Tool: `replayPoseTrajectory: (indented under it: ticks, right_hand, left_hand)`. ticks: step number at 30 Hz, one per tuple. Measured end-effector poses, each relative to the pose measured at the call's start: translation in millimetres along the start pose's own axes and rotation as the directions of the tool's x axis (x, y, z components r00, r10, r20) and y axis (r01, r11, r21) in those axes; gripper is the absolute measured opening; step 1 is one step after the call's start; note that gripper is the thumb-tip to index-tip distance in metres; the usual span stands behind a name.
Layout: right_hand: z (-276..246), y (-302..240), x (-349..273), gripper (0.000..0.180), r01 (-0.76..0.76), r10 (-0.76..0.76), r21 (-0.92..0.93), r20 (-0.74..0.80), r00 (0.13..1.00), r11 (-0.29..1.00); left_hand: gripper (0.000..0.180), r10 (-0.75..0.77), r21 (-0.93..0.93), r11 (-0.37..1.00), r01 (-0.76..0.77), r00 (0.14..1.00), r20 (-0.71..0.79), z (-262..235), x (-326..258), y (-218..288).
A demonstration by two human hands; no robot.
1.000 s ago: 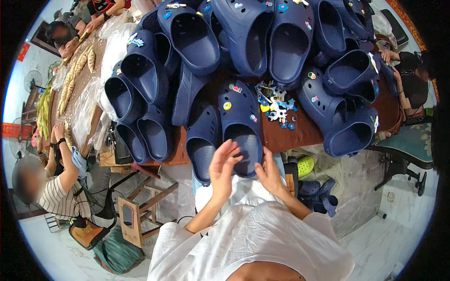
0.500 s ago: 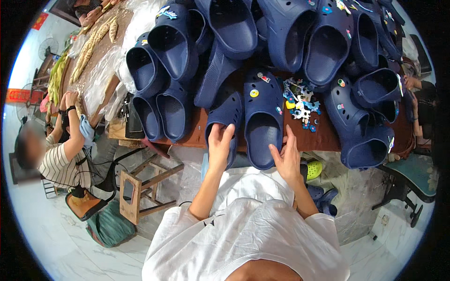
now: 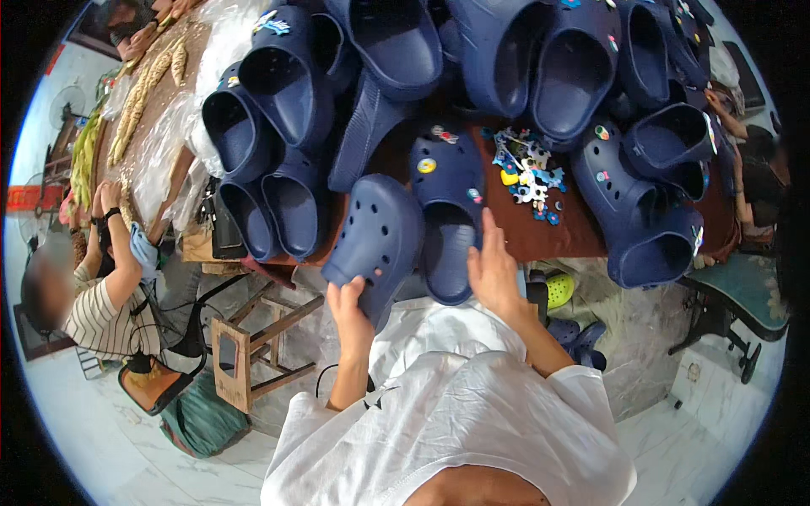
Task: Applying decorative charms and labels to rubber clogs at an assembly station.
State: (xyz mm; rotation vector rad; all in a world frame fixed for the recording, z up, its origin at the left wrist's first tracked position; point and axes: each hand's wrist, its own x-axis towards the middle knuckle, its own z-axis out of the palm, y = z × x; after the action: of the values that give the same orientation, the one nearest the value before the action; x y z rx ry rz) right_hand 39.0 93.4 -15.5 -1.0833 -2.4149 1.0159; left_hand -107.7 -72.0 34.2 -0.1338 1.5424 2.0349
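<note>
My left hand [image 3: 350, 314] grips a plain navy clog [image 3: 381, 229] by its heel end, lifted and tilted with its holed upper toward me. No charms show on that upper. Just right of it, a second navy clog [image 3: 447, 173] lies on the table edge with its heel toward me, carrying several small charms on its toe. My right hand [image 3: 499, 278] is beside this clog's heel, fingers stretched out; whether they touch it I cannot tell. A loose pile of colourful charms [image 3: 530, 173] lies to the right of the charmed clog.
More navy clogs [image 3: 291, 93] crowd the table's back and both sides. A wooden stool [image 3: 232, 358] stands at left, an office chair [image 3: 738, 308] at right. A lime clog [image 3: 558, 289] sits below the brown tabletop [image 3: 574, 240]. Another person [image 3: 110, 287] works at far left.
My left hand has raised the left clog and turned its upper toward me, moving left. My right hand has shifted slightly left and its fingers have straightened. The whole view has shifted a little.
</note>
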Motion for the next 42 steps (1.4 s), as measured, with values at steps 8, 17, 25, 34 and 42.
replayPoseTrajectory:
  ticks: [8,17,25,34,42]
  right_hand:
    - [49.4,-37.0,1.3,0.071,0.101,-0.107,0.052,0.149,0.983,0.994]
    - [23.1,-11.2,-4.9,0.035,0.156,-0.196,0.3,0.106,0.975,0.941]
    - [-57.4,56.0,-4.3,0.015,-0.04,0.089,0.169,-0.295,0.951,0.985]
    - [-75.1,93.4,12.2,0.024,-0.106,0.034,-0.201,-0.335,0.941,0.974]
    - [-69.9,71.5,6.2,0.015,-0.048,0.094,0.147,-0.325,0.941,0.988]
  left_hand:
    - [0.043,-0.086,-0.322,0.937,0.137,0.982,0.167,17.6,-20.2,27.6]
    - [0.037,-0.213,-0.025,0.968,0.25,0.868,0.45,63.5,-43.0,4.3]
    - [0.042,-0.365,-0.015,0.91,0.414,0.818,0.444,78.9,-42.3,-29.0]
    - [0.042,-0.245,0.12,0.969,0.215,0.894,0.374,88.8,-22.5,-92.6]
    - [0.042,-0.296,0.106,0.955,0.277,0.862,0.411,97.8,-18.3,-102.1]
